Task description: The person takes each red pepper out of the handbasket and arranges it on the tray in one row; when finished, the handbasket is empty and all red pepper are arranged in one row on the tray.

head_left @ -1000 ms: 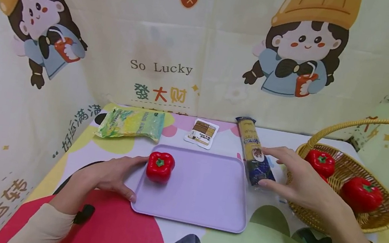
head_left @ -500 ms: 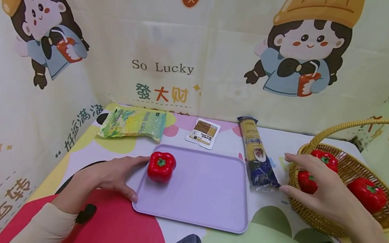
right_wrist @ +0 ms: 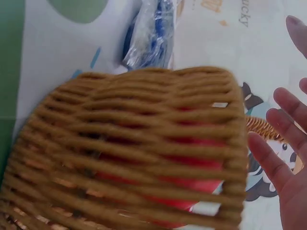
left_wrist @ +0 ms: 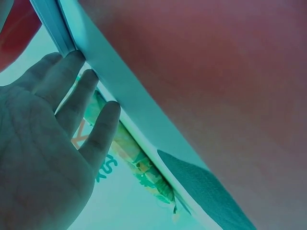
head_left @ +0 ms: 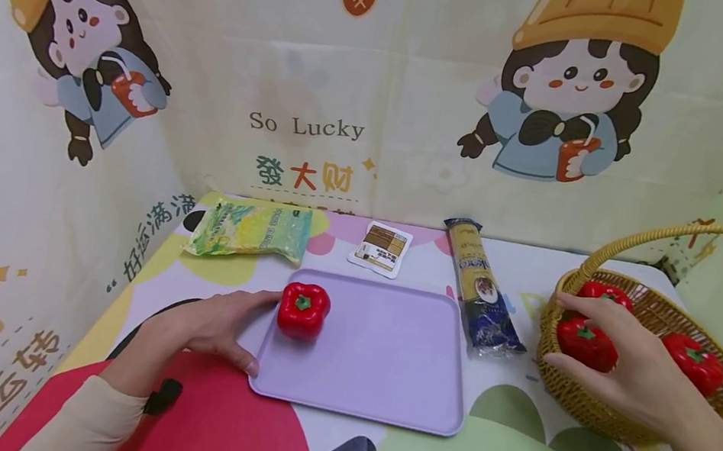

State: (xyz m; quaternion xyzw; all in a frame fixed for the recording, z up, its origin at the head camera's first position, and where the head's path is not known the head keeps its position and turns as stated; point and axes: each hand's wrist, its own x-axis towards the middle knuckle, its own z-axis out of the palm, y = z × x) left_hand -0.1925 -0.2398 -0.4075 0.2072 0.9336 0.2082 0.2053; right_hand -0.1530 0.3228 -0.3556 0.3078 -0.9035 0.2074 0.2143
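A purple tray (head_left: 376,370) lies on the table with a red bell pepper (head_left: 303,314) near its upper left. My left hand (head_left: 208,327) is at the tray's left edge, fingers loosely extended and thumb by the lower left corner; the left wrist view shows fingertips along an edge. My right hand (head_left: 633,368) reaches over the near left side of a wicker basket (head_left: 585,411), thumb and fingers spread around a red bell pepper (head_left: 584,345). No grip on it is visible. Another red pepper (head_left: 696,365) sits to the right, and a third (head_left: 607,292) is behind the hand.
A blue and yellow pasta packet (head_left: 480,288) lies between tray and basket. Behind the tray are a yellow-green packet (head_left: 249,231) and a small white and brown sachet (head_left: 380,249). The basket's tall handle (head_left: 679,233) arches over its opening. A printed cloth (head_left: 421,95) hangs behind the table.
My right hand has moved right, away from beside the pasta packet to over the basket's peppers. The left hand stays by the tray, and the pepper on it has not moved.
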